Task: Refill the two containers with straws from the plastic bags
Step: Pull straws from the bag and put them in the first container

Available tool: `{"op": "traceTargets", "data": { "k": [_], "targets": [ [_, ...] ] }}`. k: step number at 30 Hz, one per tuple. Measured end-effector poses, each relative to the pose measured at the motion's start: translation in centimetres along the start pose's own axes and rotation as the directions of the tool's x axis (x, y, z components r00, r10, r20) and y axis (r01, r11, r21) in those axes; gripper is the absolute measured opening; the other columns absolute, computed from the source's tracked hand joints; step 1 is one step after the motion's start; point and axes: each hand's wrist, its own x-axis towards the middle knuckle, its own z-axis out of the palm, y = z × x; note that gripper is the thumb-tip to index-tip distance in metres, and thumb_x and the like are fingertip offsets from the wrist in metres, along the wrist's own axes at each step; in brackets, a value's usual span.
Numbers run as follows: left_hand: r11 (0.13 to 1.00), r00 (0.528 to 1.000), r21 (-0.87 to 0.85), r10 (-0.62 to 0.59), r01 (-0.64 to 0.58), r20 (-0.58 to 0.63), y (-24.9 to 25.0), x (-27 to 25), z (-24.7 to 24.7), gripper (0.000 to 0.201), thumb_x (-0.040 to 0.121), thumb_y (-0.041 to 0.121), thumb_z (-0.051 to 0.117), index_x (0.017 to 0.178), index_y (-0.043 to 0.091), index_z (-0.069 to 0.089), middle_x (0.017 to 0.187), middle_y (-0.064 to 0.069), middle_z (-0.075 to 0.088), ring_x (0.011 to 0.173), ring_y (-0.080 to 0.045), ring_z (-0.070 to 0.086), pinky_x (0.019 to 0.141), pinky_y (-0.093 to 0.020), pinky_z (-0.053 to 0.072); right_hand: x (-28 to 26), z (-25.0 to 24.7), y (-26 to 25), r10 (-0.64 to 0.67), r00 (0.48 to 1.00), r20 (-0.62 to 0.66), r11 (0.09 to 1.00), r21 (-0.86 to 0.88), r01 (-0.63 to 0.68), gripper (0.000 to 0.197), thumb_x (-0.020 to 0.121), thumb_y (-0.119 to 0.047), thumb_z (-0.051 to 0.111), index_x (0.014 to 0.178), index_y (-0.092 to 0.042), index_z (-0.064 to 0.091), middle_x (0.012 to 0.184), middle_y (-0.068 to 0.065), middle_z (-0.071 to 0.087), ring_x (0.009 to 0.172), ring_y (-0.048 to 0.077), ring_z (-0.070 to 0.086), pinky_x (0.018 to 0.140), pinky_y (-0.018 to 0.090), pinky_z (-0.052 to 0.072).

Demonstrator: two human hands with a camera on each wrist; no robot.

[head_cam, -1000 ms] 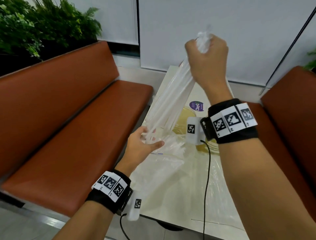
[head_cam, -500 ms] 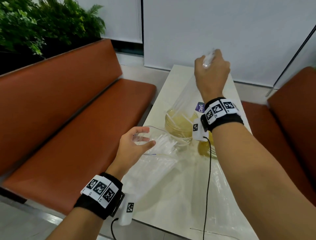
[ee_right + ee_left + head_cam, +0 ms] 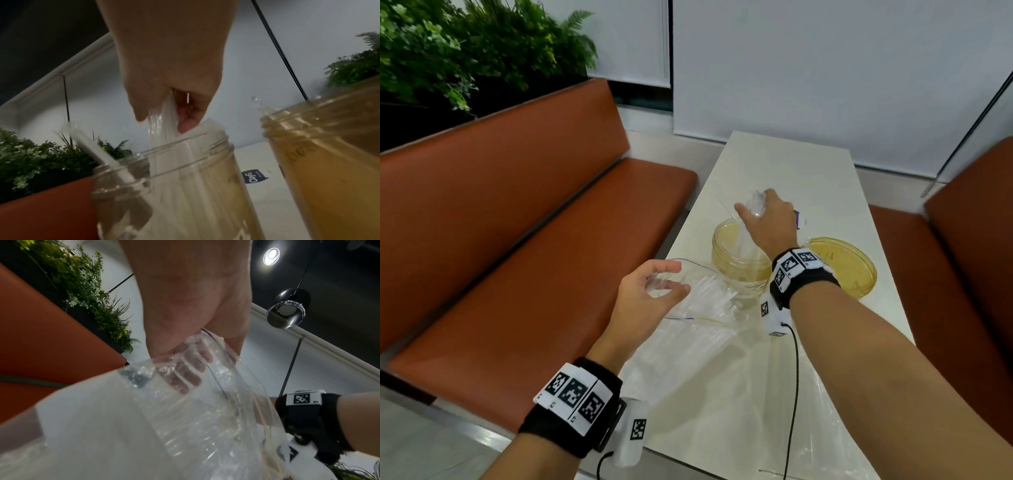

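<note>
The right hand, which had been raised high a second before, had come down and gripped a bundle of straws standing in the left jar. The left hand pinched the plastic bag mouth on the table.

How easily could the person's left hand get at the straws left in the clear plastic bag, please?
Probably easily: the left hand already holds the clear plastic bag open at its mouth, the remaining white straws lie just inside, and nothing blocks them. The right hand is busy lowering its bundle into the yellowish jar.
</note>
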Motion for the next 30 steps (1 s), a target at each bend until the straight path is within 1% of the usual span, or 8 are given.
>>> {"op": "traceTargets", "data": {
  "k": [4, 9, 17, 20, 22, 24, 27, 30],
  "targets": [
    [1.0, 1.0, -0.001, 0.0, 0.0, -0.003, 0.0, -0.1, 0.1, 0.027, 0.082, 0.012, 0.082, 0.107, 0.019, 0.072, 0.118, 0.008, 0.072, 0.095, -0.004, 0.072, 0.089, -0.035, 0.055, -0.2, -0.1, 1.0, 0.073, 0.989, 0.132, 0.996, -0.059, -0.065, 0.07, 0.071, -0.07, 0.075, 0.099, -0.007, 0.059, 0.1, 0.008, 0.064, 0.102, 0.029, 0.063, 0.072, 0.033, 0.044],
    [1.0, 1.0, 0.008, 0.016, -0.016, 0.012, 0.2, -0.1, 0.7, 0.027, 0.083, 0.012, 0.081, 0.108, 0.017, 0.071, 0.116, 0.008, 0.072, 0.09, -0.006, 0.072, 0.089, -0.036, 0.056, -0.6, -1.5, 0.9, 0.087, 0.984, 0.153, 0.996, -0.048, -0.081, 0.106, 0.061, -0.075, 0.078, 0.143, -0.02, 0.042, 0.136, 0.007, 0.056, 0.132, 0.028, 0.048, 0.101, 0.045, 0.046],
    [0.999, 0.997, 0.014, 0.05, -0.051, 0.052, 0.5, -0.4, 1.1, 0.027, 0.084, 0.014, 0.081, 0.108, 0.018, 0.072, 0.116, 0.008, 0.072, 0.087, -0.006, 0.071, 0.086, -0.035, 0.055, -0.8, -3.0, 0.1, 0.198, 0.929, 0.312, 0.952, -0.287, -0.106, 0.133, 0.058, -0.099, 0.049, 0.16, -0.026, 0.006, 0.161, 0.015, 0.024, 0.149, 0.039, 0.015, 0.115, 0.06, 0.022],
    [0.998, 0.996, 0.007, 0.063, -0.063, 0.057, 0.5, -0.4, 0.8, 0.026, 0.084, 0.014, 0.08, 0.109, 0.017, 0.071, 0.116, 0.007, 0.072, 0.088, -0.005, 0.071, 0.086, -0.035, 0.055, 0.2, -5.0, -1.0, 0.116, 0.964, 0.24, 0.987, -0.139, -0.084, 0.116, 0.07, -0.096, 0.037, 0.159, -0.026, 0.013, 0.159, 0.016, 0.03, 0.147, 0.038, 0.022, 0.114, 0.058, 0.024],
    [0.997, 0.996, 0.001, 0.072, -0.072, 0.054, 0.4, -0.4, 0.7, 0.026, 0.085, 0.013, 0.08, 0.109, 0.016, 0.071, 0.115, 0.006, 0.072, 0.087, -0.005, 0.07, 0.082, -0.032, 0.054, 1.3, -6.7, -0.8, 0.105, 0.982, 0.157, 0.994, -0.05, -0.098, 0.084, 0.089, -0.079, 0.038, 0.148, -0.02, 0.041, 0.147, 0.016, 0.049, 0.135, 0.036, 0.044, 0.108, 0.05, 0.036],
    [0.997, 0.996, -0.002, 0.079, -0.079, 0.044, 0.3, -0.2, 0.6, 0.025, 0.085, 0.013, 0.079, 0.109, 0.016, 0.072, 0.113, 0.005, 0.072, 0.088, -0.005, 0.07, 0.081, -0.03, 0.053, 2.4, -7.4, 0.3, 0.131, 0.983, 0.13, 0.98, -0.166, -0.109, 0.04, 0.099, -0.039, 0.049, 0.118, -0.008, 0.065, 0.122, 0.017, 0.066, 0.108, 0.035, 0.062, 0.089, 0.037, 0.049],
    [0.997, 0.996, 0.007, 0.078, -0.078, 0.039, 0.3, 0.2, 0.7, 0.023, 0.086, 0.011, 0.078, 0.109, 0.015, 0.072, 0.109, 0.008, 0.072, 0.087, -0.003, 0.069, 0.081, -0.031, 0.055, 1.6, -6.5, 1.7, 0.225, 0.936, 0.271, 0.894, -0.44, -0.088, 0.018, 0.089, -0.014, 0.05, 0.076, -0.004, 0.058, 0.095, 0.014, 0.067, 0.069, 0.025, 0.058, 0.059, 0.029, 0.044],
    [0.997, 0.997, 0.019, 0.07, -0.07, 0.036, 0.2, 0.5, 1.1, 0.023, 0.087, 0.012, 0.077, 0.108, 0.016, 0.072, 0.1, 0.015, 0.071, 0.084, 0.0, 0.066, 0.083, -0.033, 0.057, 0.4, -4.5, 2.5, 0.233, 0.899, 0.37, 0.868, -0.496, -0.021, 0.017, 0.087, -0.016, 0.055, 0.092, -0.003, 0.066, 0.099, 0.012, 0.065, 0.086, 0.03, 0.064, 0.073, 0.038, 0.053]
  ]
}}
